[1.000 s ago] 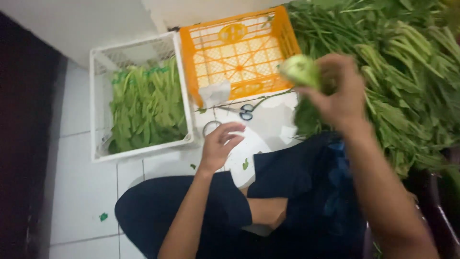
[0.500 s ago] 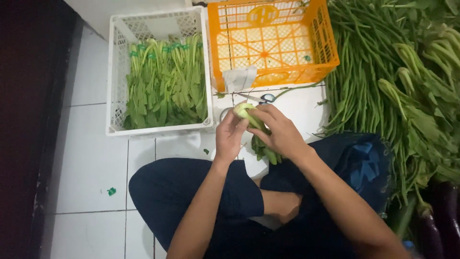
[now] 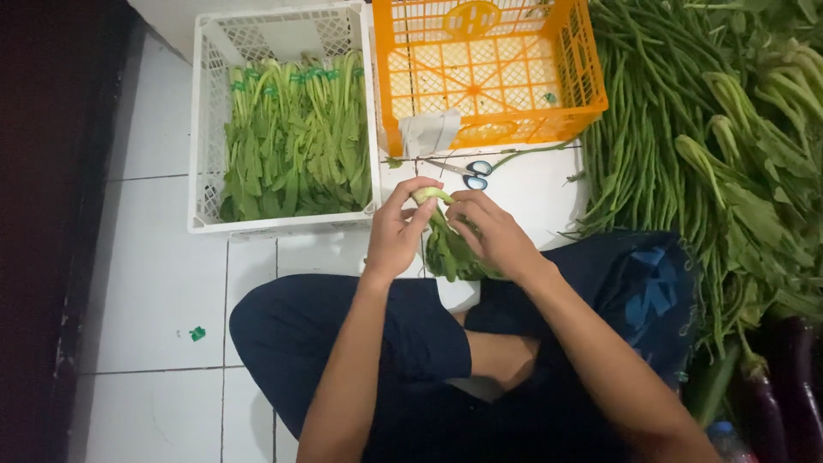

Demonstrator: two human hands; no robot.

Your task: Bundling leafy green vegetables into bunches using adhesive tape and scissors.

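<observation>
Both hands are meeting over the person's lap on one small bunch of leafy greens (image 3: 452, 249). The left hand (image 3: 396, 230) is closing its fingers and thumb around the pale stem end at the top of the bunch, and the right hand (image 3: 495, 236) is curling over the same stems from the other side, fingertips pressing in as if wrapping or binding them; whether a tie is in the fingers cannot be made out. The leaves are hanging down below the grip, toward the crossed legs.

Judging by how things are lying, a good part of the work is already done. Up and to the left of the grip, the white crate (image 3: 203, 129) is holding a full row of greens bunches banded with green ties near their stems. Much is remaining: to the right of the grip a large heap of long beans (image 3: 639, 129) and loose leafy stalks (image 3: 754, 154) is lying unsorted. Directly above the grip, the orange crate (image 3: 591, 81) is standing nearly bare, with only a folded grey scrap inside. Scissors (image 3: 467, 171) are lying just above the hands.

The person is sitting cross-legged on a white tiled floor (image 3: 146, 283), with a green scrap (image 3: 197, 333) lying on it to the lower left. Dark eggplants (image 3: 793, 377) are showing at the lower right.
</observation>
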